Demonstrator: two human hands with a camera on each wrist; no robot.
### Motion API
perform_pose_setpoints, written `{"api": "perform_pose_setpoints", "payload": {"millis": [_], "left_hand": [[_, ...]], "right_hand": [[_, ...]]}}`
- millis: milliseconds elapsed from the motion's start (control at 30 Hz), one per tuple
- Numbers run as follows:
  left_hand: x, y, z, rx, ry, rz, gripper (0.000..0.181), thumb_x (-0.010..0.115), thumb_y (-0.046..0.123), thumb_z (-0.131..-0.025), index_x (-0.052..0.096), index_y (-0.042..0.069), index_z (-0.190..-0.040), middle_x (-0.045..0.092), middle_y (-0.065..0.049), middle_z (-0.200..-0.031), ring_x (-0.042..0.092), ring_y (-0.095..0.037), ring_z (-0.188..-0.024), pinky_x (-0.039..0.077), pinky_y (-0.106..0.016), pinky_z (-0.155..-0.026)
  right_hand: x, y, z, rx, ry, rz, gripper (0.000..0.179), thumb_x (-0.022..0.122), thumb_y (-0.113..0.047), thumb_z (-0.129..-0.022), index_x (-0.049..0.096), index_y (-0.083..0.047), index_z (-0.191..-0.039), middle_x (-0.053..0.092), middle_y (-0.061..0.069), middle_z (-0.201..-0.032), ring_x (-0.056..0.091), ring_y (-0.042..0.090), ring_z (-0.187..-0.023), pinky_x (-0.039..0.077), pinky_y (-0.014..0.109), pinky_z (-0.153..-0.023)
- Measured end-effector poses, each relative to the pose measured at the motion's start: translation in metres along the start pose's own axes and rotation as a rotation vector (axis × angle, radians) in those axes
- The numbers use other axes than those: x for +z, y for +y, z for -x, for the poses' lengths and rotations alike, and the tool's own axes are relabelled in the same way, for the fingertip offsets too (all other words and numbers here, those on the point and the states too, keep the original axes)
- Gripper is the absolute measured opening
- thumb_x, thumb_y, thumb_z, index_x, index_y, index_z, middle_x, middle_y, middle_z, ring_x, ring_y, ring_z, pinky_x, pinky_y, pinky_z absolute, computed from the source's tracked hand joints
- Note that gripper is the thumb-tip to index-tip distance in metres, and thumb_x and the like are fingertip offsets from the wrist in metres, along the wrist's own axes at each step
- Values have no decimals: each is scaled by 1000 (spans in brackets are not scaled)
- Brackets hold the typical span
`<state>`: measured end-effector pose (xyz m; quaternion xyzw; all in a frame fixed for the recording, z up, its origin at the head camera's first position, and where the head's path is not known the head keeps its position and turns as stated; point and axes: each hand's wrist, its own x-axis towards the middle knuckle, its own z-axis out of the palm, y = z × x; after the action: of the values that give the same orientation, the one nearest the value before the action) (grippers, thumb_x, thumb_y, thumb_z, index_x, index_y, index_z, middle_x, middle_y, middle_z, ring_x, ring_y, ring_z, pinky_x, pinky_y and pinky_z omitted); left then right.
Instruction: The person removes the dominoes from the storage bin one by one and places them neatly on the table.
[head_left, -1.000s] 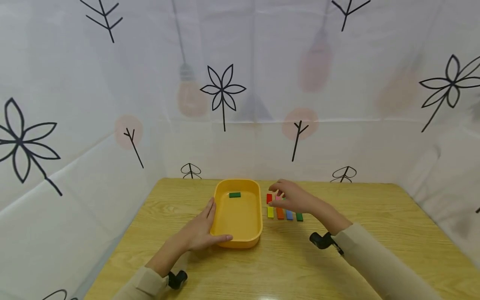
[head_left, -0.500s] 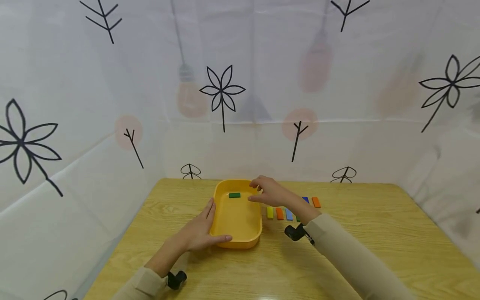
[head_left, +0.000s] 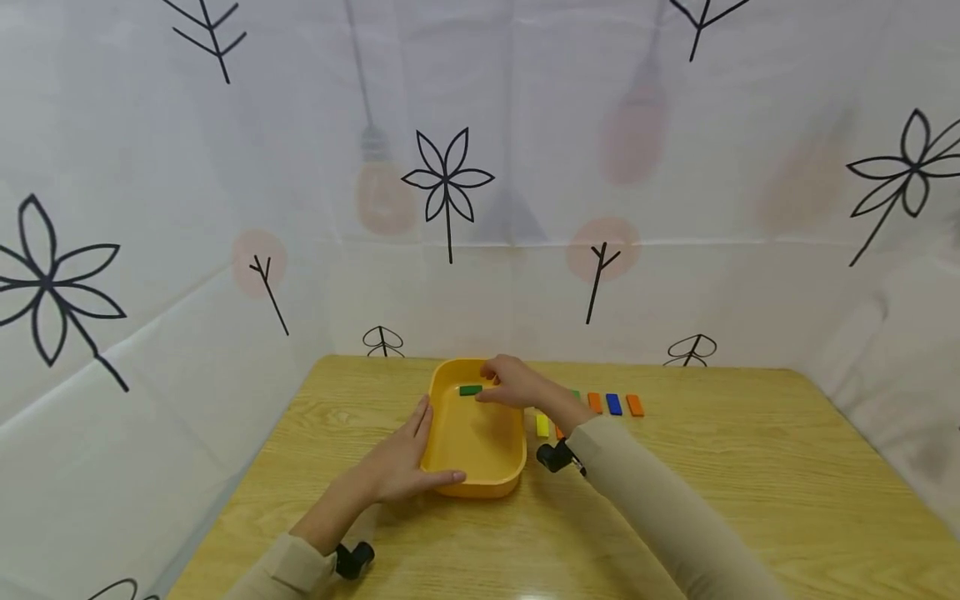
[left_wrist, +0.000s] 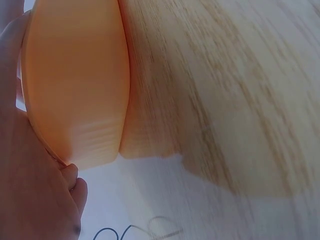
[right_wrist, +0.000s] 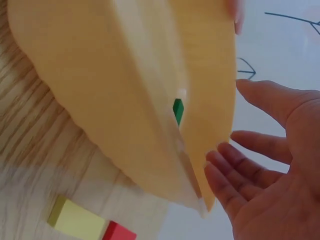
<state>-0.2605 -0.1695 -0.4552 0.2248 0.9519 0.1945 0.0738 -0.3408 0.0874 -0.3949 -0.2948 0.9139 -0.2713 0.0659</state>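
A yellow plastic tub (head_left: 480, 490) stands on the table with a green domino-like block (head_left: 470, 390) lying inside near its far end. My left hand (head_left: 401, 462) rests on the tub's near left corner, fingers straight along the left side and thumb over the front rim. Above the tub's far right part is my right hand (head_left: 513, 382), close to the green block. In the right wrist view that hand's palm and loosely bent fingers (right_wrist: 265, 145) show nothing held. The left wrist view shows the tub's outer wall (left_wrist: 80, 85) beside the left hand.
Right of the tub lie more small blocks: a yellow block (head_left: 542, 426), a blue block (head_left: 614, 404), an orange block (head_left: 635, 406) and others, partly hidden by the right arm. A red block (right_wrist: 120, 232) shows in the right wrist view. Patterned white cloth (head_left: 480, 292) surrounds the wooden table (head_left: 712, 475).
My right hand has moved left from over the blocks to above the tub, uncovering blocks on the right. The left hand and the tub have stayed put.
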Motion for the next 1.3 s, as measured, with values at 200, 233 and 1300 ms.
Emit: {"api": "perform_pose_setpoints", "payload": {"millis": [200,233,1300], "left_hand": [[0,-2,0,-3,-6,-9,121,54,82,-86,4,5,-165,-7,-7,-172,24,-33,-153,34,-51,-118],[0,-2,0,-4,-7,-10,121,54,82,-86,3,6,-165,-7,-7,-172,24,-33,-153,34,-51,-118],[0,-1,0,15,4,-10,122,51,86,-85,4,6,-165,-6,-6,-172,25,-33,-153,35,-51,-118]], "right_hand": [[9,-4,-15,110,-17,23,50,71,-21,-97,58,12,-133,63,26,-128,62,37,-115,51,49,-101],[11,-4,-17,133,-21,28,50,71,-21,-97,58,11,-132,64,25,-126,62,35,-112,52,48,-99],[61,-5,-57,341,28,-210,50,82,-9,-87,59,6,-129,64,15,-117,58,26,-97,52,43,-100]]}}
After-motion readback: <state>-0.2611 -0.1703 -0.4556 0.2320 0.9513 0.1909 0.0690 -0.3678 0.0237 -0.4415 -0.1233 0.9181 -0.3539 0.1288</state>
